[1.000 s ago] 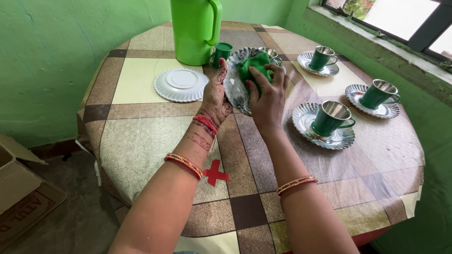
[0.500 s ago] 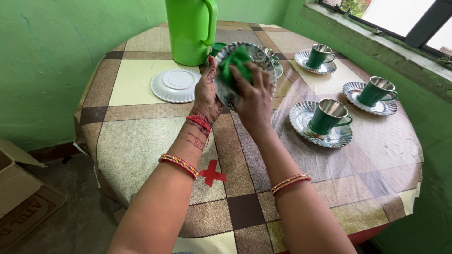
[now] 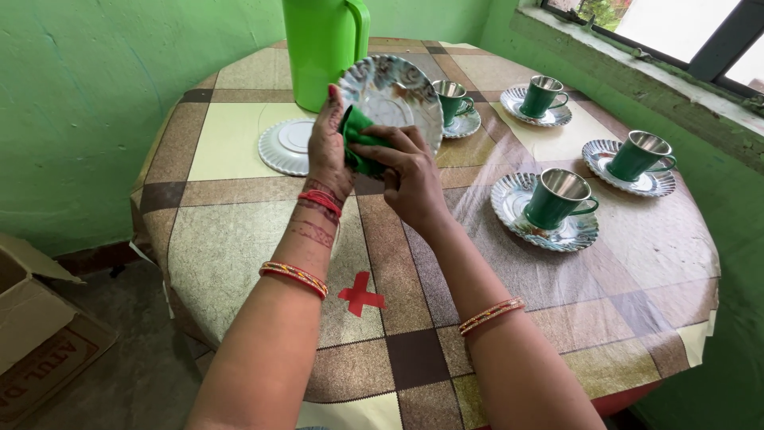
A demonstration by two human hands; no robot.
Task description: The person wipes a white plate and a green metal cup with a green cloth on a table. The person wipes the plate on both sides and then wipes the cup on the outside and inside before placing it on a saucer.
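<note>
My left hand (image 3: 328, 150) holds a shiny patterned saucer (image 3: 398, 94) tilted up on its edge above the table. My right hand (image 3: 404, 177) presses a green cloth (image 3: 356, 134) against the saucer's lower left face. Both hands are raised over the middle of the round table (image 3: 239, 231). A tall green jug (image 3: 322, 44) stands just behind the saucer.
A bare white saucer (image 3: 284, 146) lies left of my hands. Several green cups on saucers stand to the right: one close (image 3: 555, 199), one far right (image 3: 639, 155), one at the back (image 3: 543, 95), one behind the held saucer (image 3: 454, 101). A cardboard box (image 3: 32, 334) sits on the floor, left.
The green cloth has slid from the top of the saucer down to its lower left, and my right hand has dropped with it, leaving most of the saucer's face uncovered.
</note>
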